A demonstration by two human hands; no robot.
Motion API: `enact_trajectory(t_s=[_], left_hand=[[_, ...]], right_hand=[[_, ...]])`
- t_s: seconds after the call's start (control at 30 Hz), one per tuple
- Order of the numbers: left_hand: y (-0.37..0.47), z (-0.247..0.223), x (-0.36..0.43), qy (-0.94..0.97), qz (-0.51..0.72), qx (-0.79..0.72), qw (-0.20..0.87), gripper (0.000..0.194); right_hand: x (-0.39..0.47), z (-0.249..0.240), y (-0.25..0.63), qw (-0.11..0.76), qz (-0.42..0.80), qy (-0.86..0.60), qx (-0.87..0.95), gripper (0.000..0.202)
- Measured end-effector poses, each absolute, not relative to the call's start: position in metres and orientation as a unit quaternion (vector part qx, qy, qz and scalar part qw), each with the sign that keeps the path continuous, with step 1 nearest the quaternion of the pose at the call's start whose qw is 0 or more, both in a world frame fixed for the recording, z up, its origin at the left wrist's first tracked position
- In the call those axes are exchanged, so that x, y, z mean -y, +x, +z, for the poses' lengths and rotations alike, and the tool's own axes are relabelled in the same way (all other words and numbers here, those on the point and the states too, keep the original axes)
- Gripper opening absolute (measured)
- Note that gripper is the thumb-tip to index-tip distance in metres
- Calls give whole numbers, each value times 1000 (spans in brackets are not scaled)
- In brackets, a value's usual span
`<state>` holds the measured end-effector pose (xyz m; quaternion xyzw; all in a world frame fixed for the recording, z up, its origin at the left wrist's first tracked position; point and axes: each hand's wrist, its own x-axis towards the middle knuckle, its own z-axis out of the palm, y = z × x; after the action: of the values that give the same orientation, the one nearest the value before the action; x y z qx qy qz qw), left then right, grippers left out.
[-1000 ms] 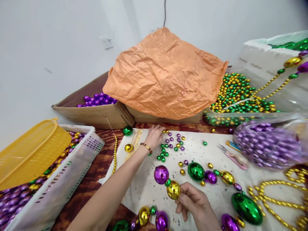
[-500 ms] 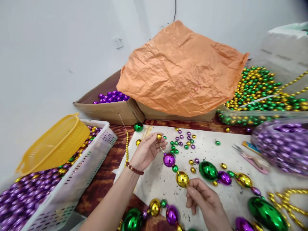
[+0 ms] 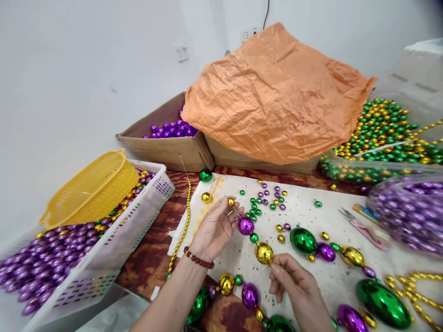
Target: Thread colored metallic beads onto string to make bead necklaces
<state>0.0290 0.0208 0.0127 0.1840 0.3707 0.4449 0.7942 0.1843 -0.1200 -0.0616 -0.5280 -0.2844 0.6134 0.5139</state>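
My left hand (image 3: 213, 227) is raised over the white cloth (image 3: 311, 272), pinching a small gold bead (image 3: 231, 202) at the tip of a thin needle. The strand (image 3: 254, 237) runs down from it through a purple bead, a small green one and a gold ball. My right hand (image 3: 294, 286) pinches that strand just below the gold ball (image 3: 264, 253). Loose small green, purple and gold beads (image 3: 265, 200) lie scattered just beyond my left hand. More of the strung beads trail toward me under both wrists.
A white crate (image 3: 104, 258) of purple beads with a yellow basket (image 3: 93, 189) stands left. Cardboard boxes under an orange sheet (image 3: 277, 92) sit behind. Green and gold beads (image 3: 380, 129) and a bag of purple beads (image 3: 408, 212) are right, scissors (image 3: 360, 226) beside them.
My left hand left the loose beads with a small gold bead, came back toward me and brought it to the needle tip. The view has shifted left.
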Motion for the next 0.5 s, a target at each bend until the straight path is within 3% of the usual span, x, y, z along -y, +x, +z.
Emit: enact_trajectory(t_s=[0.5], left_hand=[[53,12,3,319,475,-370,732,22]], right_hand=[[110,-56,185,539,655,-499,180,40]])
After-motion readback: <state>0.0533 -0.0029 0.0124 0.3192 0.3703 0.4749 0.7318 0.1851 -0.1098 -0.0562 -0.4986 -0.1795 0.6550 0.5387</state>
